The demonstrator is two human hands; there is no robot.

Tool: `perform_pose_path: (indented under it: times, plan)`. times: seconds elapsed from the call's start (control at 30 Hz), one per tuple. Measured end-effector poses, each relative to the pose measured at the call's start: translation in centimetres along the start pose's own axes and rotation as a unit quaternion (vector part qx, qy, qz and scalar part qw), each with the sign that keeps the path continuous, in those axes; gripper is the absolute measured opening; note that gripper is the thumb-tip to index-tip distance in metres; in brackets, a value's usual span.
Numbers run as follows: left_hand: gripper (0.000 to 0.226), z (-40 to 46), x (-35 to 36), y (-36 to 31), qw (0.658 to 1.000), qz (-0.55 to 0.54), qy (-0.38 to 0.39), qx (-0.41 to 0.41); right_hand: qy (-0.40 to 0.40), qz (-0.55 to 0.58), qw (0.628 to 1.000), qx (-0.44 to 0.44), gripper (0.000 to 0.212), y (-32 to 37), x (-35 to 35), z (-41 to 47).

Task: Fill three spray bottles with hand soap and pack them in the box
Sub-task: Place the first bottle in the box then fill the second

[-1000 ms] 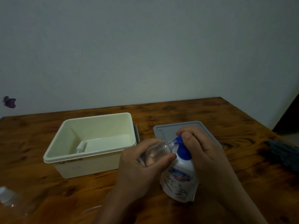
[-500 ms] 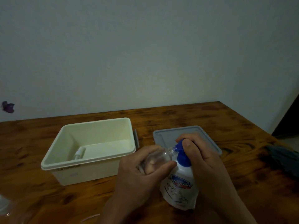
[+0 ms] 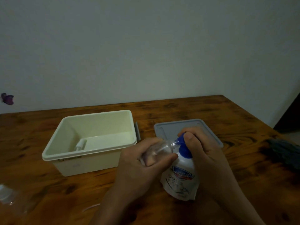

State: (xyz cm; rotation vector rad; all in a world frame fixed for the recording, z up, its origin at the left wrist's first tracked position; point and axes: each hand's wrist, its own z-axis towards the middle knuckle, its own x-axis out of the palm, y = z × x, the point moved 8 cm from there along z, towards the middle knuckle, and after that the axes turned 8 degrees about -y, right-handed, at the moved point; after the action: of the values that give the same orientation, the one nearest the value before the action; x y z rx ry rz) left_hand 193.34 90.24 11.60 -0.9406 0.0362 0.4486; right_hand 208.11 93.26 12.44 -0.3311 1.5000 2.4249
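Head view. The left hand (image 3: 142, 166) is wrapped around a small clear plastic spray bottle (image 3: 155, 151), held tilted with its open neck pointing right and slightly up; thumb below, fingers over the top. The right hand (image 3: 204, 153) grips the white hand-soap refill pouch with a blue spout collar (image 3: 180, 177); its thumb presses the front of the blue collar and its fingers curl behind. The pouch's spout meets the bottle's neck between the two thumbs. How much liquid is in the bottle cannot be told. The pouch's lower edge sits at the brown wooden table (image 3: 227, 111), below the right palm.

To the left of the left-hand fingers, just beside them, stands the cream rectangular plastic box (image 3: 90, 163), open at the top. Inside it, at the near left of the floor, lies a white spray pump head (image 3: 80, 144); whatever it is attached to is hidden by the box's front wall. Directly beyond the right-hand fingers lies the flat grey plastic lid (image 3: 168, 129), partly covered by that hand. Far to the left of both hands, at the picture's edge, lies another clear bottle (image 3: 8, 194), blurred.
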Motion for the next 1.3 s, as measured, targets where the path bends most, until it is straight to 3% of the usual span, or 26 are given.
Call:
perform_pose_path:
  times: [0.23, 1.13, 1.3]
  plan:
    - [0.033, 0.0, 0.0, -0.7, 1.0, 0.0, -0.008, 0.012, 0.003, -0.016, 1.0, 0.008, 0.03, 0.3, -0.8, -0.1]
    - [0.024, -0.1, -0.4, -0.3, 1.0, 0.024, -0.007, 0.017, 0.008, -0.005, 1.0, 0.015, 0.026, 0.1, -0.2, -0.6]
    - [0.037, 0.3, -0.4, -0.9, 0.999, 0.023, -0.027, 0.028, 0.001, 0.01, 1.0, 0.019, 0.025, 0.2, -0.5, -0.3]
